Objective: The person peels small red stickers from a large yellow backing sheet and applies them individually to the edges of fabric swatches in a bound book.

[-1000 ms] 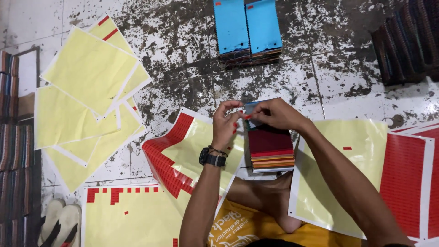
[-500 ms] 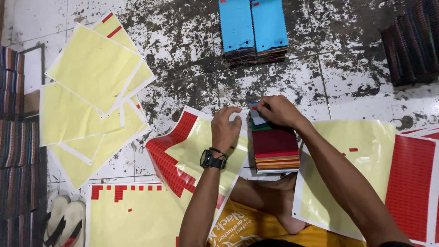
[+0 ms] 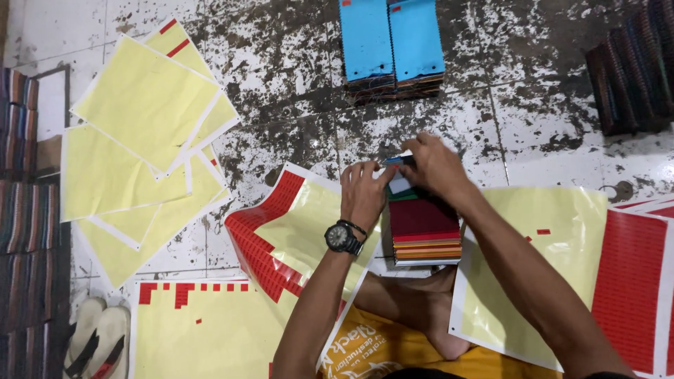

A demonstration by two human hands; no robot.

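Both hands meet at the far end of a stack of fabric swatches (image 3: 425, 235) — flat rectangles, maroon on top — lying on the stained tile floor (image 3: 281, 91). The left hand (image 3: 363, 193) and right hand (image 3: 435, 165) pinch a small white sticker (image 3: 399, 184) between narrowed fingers. Glossy yellow sticker sheets (image 3: 140, 105) lie far left.

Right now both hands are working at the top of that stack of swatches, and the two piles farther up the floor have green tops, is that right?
Not quite. The head view shows the two piles topped in blue, not green. The rest holds: the left hand and right hand meet at the top of the swatch stack.
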